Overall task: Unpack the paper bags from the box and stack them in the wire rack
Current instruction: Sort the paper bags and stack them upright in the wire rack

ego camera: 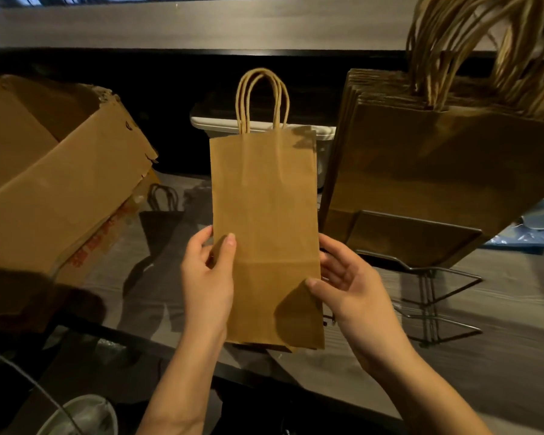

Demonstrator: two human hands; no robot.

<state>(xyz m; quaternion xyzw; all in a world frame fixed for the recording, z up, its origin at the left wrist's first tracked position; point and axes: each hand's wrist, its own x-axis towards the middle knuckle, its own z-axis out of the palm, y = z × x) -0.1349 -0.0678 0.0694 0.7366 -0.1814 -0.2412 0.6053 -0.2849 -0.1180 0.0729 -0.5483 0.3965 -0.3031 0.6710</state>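
Partway: bag (pixel 264 215) in hand.
Left hand (pixel 206 277), right hand (pixel 349 287) pinch its sides; stack (pixel 437 171) fills rack (pixel 453 271) at 3 o'clock; box (pixel 60 183) at 9 o'clock, contents unseen.

Left hand (pixel 206 277) pinches paper bag (pixel 264 199), thumb front (fingers (pixel 198 243) behind); right hand (pixel 346 287) likewise, forearms extended forward

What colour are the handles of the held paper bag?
Light tan, like the bag; the handles show best in the head view.
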